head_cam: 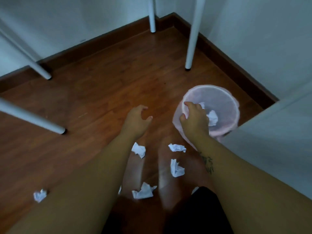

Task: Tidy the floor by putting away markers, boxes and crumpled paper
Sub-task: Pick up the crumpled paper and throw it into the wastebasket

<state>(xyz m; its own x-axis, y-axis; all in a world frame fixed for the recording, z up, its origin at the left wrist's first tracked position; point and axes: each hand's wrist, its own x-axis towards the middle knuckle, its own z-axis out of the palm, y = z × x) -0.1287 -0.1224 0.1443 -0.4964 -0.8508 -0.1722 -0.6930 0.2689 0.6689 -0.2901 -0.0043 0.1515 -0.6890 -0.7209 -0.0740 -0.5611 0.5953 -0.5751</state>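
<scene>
A translucent pink bin [235,105] stands on the wooden floor at the right, with crumpled white paper [212,118] inside it. My right hand [195,119] rests on its near rim, thumb outside the wall and fingers inside. My left hand [137,121] hovers over bare floor left of the bin, fingers curled apart and holding nothing. Several crumpled paper balls lie on the floor between my forearms: one [138,150] by my left wrist, one [177,147] close to the bin, one [176,168] below that, and one [143,193] nearer to me. Another ball [40,195] lies far left.
White table legs stand at the back [152,19], back right [191,41] and left [42,71], [33,119]. White walls with a brown skirting board [228,61] form a corner behind the bin. A white panel [270,141] juts in at the right, next to the bin.
</scene>
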